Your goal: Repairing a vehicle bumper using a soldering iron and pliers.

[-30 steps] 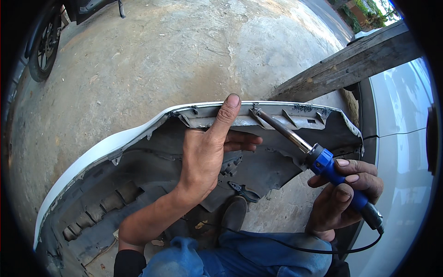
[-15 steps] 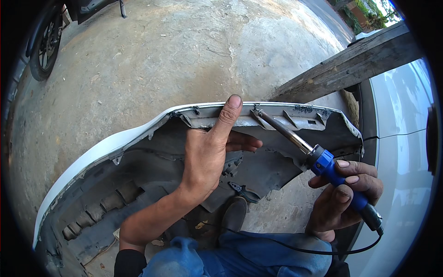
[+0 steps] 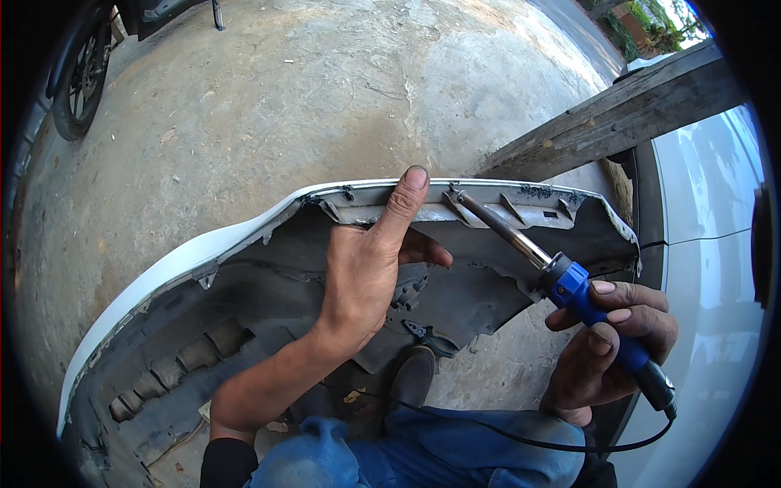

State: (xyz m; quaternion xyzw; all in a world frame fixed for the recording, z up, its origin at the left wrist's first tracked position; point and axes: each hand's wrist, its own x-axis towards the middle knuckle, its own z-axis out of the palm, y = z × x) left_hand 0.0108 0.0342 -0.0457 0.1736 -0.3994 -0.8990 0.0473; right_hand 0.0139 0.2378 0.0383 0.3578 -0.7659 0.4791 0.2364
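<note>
My left hand (image 3: pixel 358 289) grips the white bumper (image 3: pixel 154 285) at its top edge, thumb across the grey ribbed flange and fingers curled beneath it. In my right hand (image 3: pixel 610 350) is a blue-handled soldering iron (image 3: pixel 573 289), held with fingers around the handle; its metal tip meets the flange at a small rib just right of my left thumb. Dark, rough melted patches show along the flange. The black cord (image 3: pixel 521 439) loops down over my jeans. Black pliers (image 3: pixel 431 337) lie below the iron, beside the toe of my shoe (image 3: pixel 411 382).
A weathered wooden beam (image 3: pixel 602 114) slants across the upper right, behind the bumper. A white car (image 3: pixel 708 309) stands close on the right. A motorbike wheel (image 3: pixel 77 93) is at the upper left on the concrete floor (image 3: pixel 285 106). Road and greenery lie beyond.
The fingers of my left hand below the flange have curled in slightly, their tips shifting left. The iron and my right hand have barely moved.
</note>
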